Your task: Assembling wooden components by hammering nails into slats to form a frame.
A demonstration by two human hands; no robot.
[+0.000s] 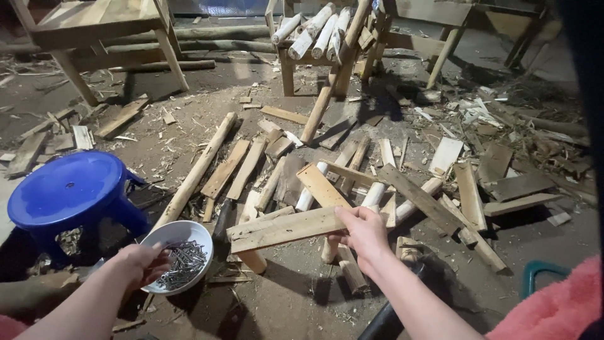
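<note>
Far across the dirt floor, finished pale wooden chairs, one stacked with peeled round poles. Mid-floor, scattered offcuts and slats, unassembled. Near the left edge, a round blue plastic stool. Right hand clamped on one end of a flat pale wooden plank, held level above the floor, no nail in it yet. Left hand dipping, fingers curled, into a white bowl of steel nails; cannot tell whether closed on any.

No packages, labels, signs or screens in view. Scene holds only raw timber, offcuts and shavings on a dirt floor. Nothing printed or boxed near left, near right or far back.
</note>
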